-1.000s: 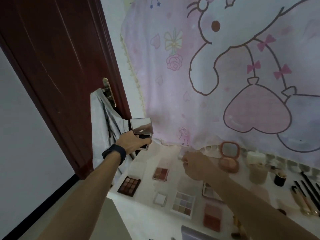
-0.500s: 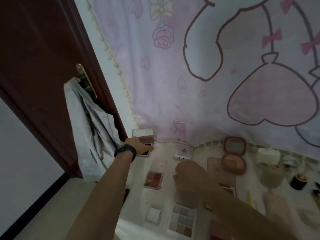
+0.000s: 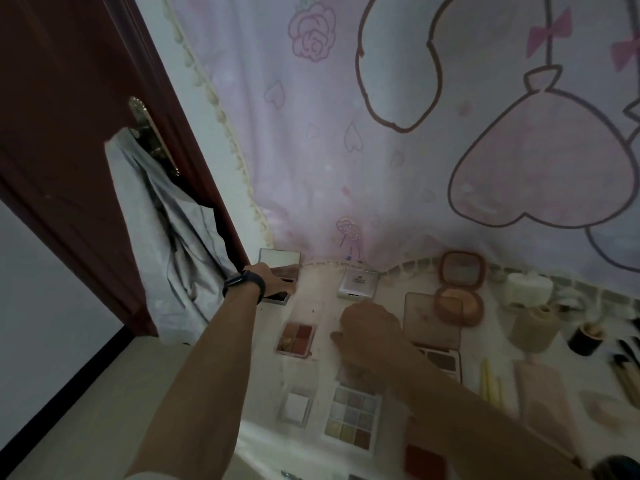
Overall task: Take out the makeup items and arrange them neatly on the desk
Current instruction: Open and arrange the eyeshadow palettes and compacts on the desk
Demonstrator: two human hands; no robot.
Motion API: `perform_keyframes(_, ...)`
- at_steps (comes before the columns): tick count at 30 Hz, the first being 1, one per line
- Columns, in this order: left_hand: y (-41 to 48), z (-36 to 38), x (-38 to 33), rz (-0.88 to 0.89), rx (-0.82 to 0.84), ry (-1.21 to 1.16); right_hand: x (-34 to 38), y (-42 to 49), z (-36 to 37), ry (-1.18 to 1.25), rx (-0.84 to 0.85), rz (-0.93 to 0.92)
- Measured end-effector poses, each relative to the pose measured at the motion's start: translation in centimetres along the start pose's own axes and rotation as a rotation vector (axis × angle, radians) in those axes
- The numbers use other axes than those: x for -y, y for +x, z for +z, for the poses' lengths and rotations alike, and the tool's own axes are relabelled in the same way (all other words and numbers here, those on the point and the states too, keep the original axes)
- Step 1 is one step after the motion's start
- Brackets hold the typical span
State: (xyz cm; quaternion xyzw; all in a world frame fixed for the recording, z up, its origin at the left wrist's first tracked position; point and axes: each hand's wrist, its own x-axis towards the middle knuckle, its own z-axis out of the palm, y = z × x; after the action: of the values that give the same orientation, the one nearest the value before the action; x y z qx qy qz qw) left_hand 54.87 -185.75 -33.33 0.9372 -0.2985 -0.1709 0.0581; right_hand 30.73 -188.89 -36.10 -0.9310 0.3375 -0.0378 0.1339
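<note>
Fingers [image 3: 281, 287] of our left hand [image 3: 268, 280] are clamping the mirrored palette [image 3: 280, 258] at the bench [image 3: 322, 299] corner, while our right hand [image 3: 369, 332], grip impossible to tell, is hovering just short of the white compact [image 3: 358, 283].

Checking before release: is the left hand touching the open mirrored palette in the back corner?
Touching. The head view shows the left hand lying over the base of the mirrored palette and holding it, with no gap between them.
</note>
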Motion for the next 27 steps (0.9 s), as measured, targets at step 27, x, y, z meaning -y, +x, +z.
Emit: perform_keyframes(27,-1.6,4.5,-11.4,0.338,0.084,0.071,0.1,-0.2,-0.1,0.040,0.041,0.021)
